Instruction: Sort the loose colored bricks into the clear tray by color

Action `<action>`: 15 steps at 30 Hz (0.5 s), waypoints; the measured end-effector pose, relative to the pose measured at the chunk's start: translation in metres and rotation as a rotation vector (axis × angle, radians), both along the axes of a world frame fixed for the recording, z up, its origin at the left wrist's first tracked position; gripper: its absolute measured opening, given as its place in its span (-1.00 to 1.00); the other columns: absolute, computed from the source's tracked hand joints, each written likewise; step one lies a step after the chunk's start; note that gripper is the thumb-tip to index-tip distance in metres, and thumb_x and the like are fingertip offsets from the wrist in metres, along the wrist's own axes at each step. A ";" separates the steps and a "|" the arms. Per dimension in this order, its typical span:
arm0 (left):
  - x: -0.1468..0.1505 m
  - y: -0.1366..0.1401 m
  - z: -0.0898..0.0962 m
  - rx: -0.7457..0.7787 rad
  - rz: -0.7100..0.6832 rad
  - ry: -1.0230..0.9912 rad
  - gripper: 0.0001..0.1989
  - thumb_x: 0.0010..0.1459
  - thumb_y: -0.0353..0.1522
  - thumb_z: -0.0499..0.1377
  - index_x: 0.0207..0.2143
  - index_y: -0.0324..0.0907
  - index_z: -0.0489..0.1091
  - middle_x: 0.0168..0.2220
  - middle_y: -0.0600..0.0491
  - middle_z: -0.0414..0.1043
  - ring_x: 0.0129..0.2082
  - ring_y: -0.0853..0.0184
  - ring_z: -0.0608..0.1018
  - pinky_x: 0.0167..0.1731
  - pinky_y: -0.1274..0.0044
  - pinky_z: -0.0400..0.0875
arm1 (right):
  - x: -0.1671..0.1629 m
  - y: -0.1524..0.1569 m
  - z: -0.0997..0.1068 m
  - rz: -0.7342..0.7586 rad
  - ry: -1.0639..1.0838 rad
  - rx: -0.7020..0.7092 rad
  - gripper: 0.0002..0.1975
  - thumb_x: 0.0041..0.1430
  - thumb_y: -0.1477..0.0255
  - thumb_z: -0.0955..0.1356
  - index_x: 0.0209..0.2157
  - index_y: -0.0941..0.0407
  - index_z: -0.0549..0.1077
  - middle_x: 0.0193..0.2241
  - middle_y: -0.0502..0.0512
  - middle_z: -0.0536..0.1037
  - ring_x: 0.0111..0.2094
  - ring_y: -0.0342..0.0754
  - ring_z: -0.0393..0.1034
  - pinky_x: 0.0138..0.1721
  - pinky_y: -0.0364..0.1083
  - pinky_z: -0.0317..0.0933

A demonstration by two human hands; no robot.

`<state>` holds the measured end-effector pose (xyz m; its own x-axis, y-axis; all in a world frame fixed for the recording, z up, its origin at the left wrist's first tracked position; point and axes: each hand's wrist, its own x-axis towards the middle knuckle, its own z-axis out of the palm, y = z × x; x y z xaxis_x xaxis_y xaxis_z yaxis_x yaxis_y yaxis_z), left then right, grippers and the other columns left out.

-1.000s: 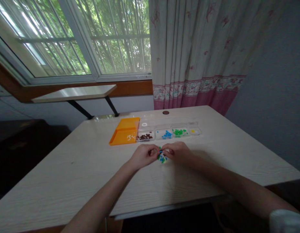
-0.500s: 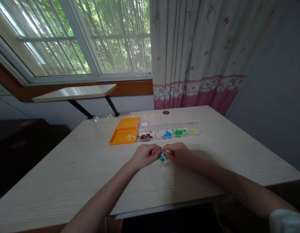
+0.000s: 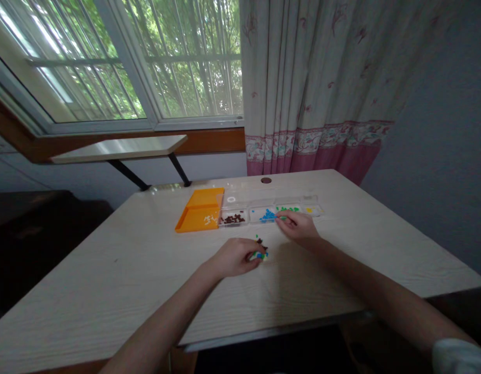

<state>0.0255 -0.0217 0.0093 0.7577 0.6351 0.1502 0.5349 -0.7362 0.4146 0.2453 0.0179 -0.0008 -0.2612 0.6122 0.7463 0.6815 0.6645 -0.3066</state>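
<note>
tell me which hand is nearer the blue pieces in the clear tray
Right. The right hand is at the right edge of the blue pieces, touch unclear; the left hand is nearer the person, at the small pile on the table.

The pieces (image 3: 267, 216) are blue, green, brown, yellow and white, the tray (image 3: 206, 197) orange.

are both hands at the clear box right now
No: the right hand is at the clear box, but the left hand is at loose pieces on the table.

2 hands (image 3: 237, 256) (image 3: 302, 227), 1 orng box (image 3: 205, 198), 1 tbl (image 3: 108, 291)
</note>
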 end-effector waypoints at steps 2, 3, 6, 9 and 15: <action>0.004 -0.003 -0.001 0.054 -0.053 0.039 -0.77 0.09 -0.37 0.07 -0.19 -0.13 0.40 -0.34 0.04 0.41 -0.39 0.42 0.45 -0.37 0.63 0.28 | 0.001 0.001 0.001 -0.001 -0.014 -0.004 -0.80 0.10 0.34 0.26 -0.40 0.12 0.48 -0.77 -0.11 0.27 -0.71 -0.24 0.14 -0.59 -0.25 0.05; 0.005 -0.004 -0.002 0.079 -0.067 0.056 -0.76 0.10 -0.36 0.06 -0.17 -0.12 0.39 -0.31 0.03 0.41 -0.35 0.40 0.46 -0.35 0.63 0.30 | 0.001 0.001 0.000 0.003 -0.021 0.000 -0.80 0.10 0.34 0.26 -0.40 0.12 0.48 -0.77 -0.11 0.27 -0.70 -0.24 0.15 -0.57 -0.25 0.06; 0.007 -0.005 -0.004 0.128 -0.077 0.095 -0.76 0.14 -0.36 0.02 -0.16 -0.09 0.39 -0.30 0.03 0.39 -0.32 0.39 0.46 -0.35 0.63 0.32 | -0.001 0.000 0.000 0.011 -0.027 0.019 -0.80 0.10 0.34 0.26 -0.41 0.12 0.48 -0.77 -0.11 0.26 -0.69 -0.24 0.16 -0.55 -0.25 0.08; 0.006 -0.003 -0.005 0.143 -0.070 0.116 -0.77 0.16 -0.38 -0.01 -0.19 -0.10 0.39 -0.29 0.04 0.38 -0.34 0.40 0.47 -0.37 0.64 0.32 | -0.002 -0.001 0.001 0.002 -0.016 0.039 -0.79 0.11 0.34 0.26 -0.41 0.11 0.49 -0.77 -0.11 0.26 -0.70 -0.25 0.15 -0.56 -0.25 0.08; 0.004 -0.002 -0.004 0.160 -0.036 0.132 -0.78 0.14 -0.33 0.02 -0.18 -0.12 0.37 -0.25 0.04 0.37 -0.31 0.37 0.47 -0.37 0.61 0.33 | 0.000 -0.002 0.004 -0.004 0.051 0.135 -0.83 0.09 0.38 0.28 -0.42 0.13 0.49 -0.77 -0.11 0.27 -0.70 -0.26 0.15 -0.57 -0.26 0.08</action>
<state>0.0298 -0.0242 0.0051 0.7991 0.5835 0.1449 0.5492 -0.8065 0.2189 0.2449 0.0157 0.0031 -0.2187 0.5064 0.8341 0.6698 0.6995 -0.2491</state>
